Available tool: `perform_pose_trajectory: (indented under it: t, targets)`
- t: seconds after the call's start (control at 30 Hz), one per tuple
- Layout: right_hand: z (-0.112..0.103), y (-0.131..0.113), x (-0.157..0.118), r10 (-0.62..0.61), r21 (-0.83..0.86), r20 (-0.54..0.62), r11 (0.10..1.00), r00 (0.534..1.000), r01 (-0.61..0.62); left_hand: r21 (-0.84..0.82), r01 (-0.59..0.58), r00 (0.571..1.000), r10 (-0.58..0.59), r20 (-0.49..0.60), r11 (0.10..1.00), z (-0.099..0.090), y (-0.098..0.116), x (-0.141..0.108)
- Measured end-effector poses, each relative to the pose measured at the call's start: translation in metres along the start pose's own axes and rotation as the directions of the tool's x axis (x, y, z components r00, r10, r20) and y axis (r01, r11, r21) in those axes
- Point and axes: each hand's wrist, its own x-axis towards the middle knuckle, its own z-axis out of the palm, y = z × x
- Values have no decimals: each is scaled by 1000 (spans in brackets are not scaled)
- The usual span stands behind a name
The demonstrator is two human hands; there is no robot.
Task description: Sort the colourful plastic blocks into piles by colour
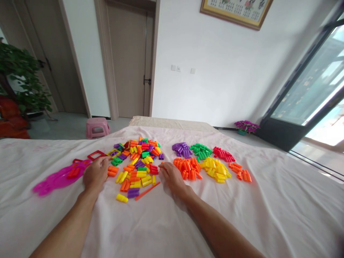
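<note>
My left hand (96, 173) rests at the left edge of a mixed heap of coloured plastic tube pieces (139, 145). Its fingers are curled inward beside orange pieces (113, 171); anything inside them is hidden. On the other side of the heap, my right hand (172, 176) lies low over the cloth with fingers stretched left toward red pieces (153, 169). A small orange bit shows by its fingertips; I cannot tell whether they touch it. Just beyond that hand lies a pile of orange pieces (187, 167). A thin orange stick (147, 191) lies between the hands.
Separate piles of purple (182, 149), green (201, 151), red (224, 154) and yellow pieces (215, 169) lie to the right, with a few orange-red pieces (240, 172). A magenta plastic shape (55, 181) and red square frames (96, 154) lie left on the white cloth (231, 215).
</note>
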Motion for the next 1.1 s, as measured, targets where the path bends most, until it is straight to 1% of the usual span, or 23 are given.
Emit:
perform_pose_trajectory:
  t: [0.07, 0.17, 0.23, 0.33, 0.43, 0.53, 0.6, 0.7, 0.8, 0.9, 1.0, 1.1]
  targets:
    - [-9, 3, 2, 15, 69, -79, 998, 997, -9, -5, 9, 1000, -9, -3, 1000, 1, -1, 1]
    - [-32, 12, 9, 60, 106, -186, 994, 981, -41, 8, 41, 999, -41, 26, 999, 1, -4, 3]
    - [-51, 26, 15, 117, 107, -246, 990, 962, -94, 7, 57, 995, -57, 78, 998, 2, -6, 5]
    - [-82, 58, 22, 208, 119, -316, 977, 926, -179, -11, 63, 990, -61, 125, 998, 5, -10, 7]
    - [-107, 90, 20, 280, 217, -323, 952, 904, -217, 29, 77, 988, -80, 129, 997, 8, -13, 10]
    - [-124, 107, 12, 316, 320, -250, 919, 915, -230, 59, 86, 984, -94, 152, 995, 10, -14, 13]
    - [-130, 108, 5, 342, 365, -195, 895, 919, -255, 62, 91, 982, -100, 161, 994, 10, -13, 13]
    - [-134, 104, 0, 364, 400, -124, 870, 923, -289, 60, 82, 984, -91, 156, 995, 8, -12, 12]
    - [-132, 101, -1, 325, 367, -66, 887, 943, -280, 45, 78, 984, -84, 154, 996, 8, -11, 11]
    - [-127, 103, 2, 283, 304, -29, 916, 959, -261, 52, 91, 979, -99, 178, 994, 7, -10, 11]
    - [-121, 106, 4, 278, 230, -25, 936, 960, -265, 46, 84, 973, -92, 213, 995, 5, -8, 10]
    - [-119, 106, 5, 296, 181, -76, 943, 952, -279, 40, 72, 973, -79, 215, 997, 2, -7, 8]
